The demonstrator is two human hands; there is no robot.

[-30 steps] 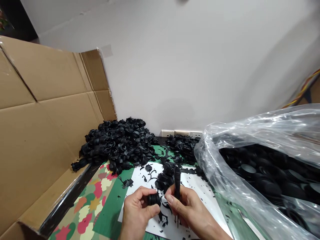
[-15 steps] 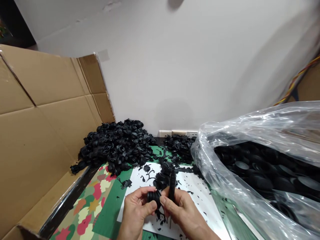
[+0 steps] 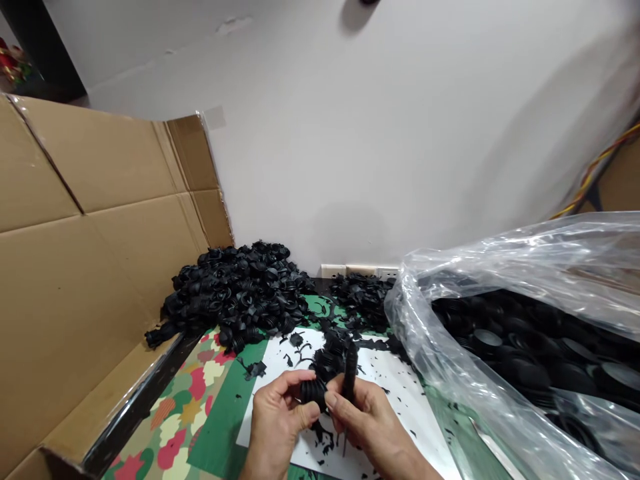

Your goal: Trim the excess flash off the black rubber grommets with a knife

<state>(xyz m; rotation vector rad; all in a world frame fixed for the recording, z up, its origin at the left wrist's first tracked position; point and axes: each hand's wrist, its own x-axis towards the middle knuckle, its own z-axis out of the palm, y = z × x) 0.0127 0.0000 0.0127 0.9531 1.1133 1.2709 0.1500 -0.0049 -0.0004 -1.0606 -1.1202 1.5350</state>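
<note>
Pinching black ribbed part [image 3: 312, 393] between thumb and fingers: left hand [image 3: 275, 417]. Right hand [image 3: 367, 420] holds thin tool [image 3: 351, 370] with black handle, nearly upright, fingertips close at same part's right side. Part is above white sheet [image 3: 407, 410], where black scraps [image 3: 296, 340] lie scattered. To right, clear plastic bag [image 3: 415, 313] with many black pieces [image 3: 525, 373] inside. Farther left, big black heap [image 3: 240, 290] beside cardboard [image 3: 115, 280]. Behind all, pale wall [image 3: 350, 133] with sockets [image 3: 387, 273]
</note>
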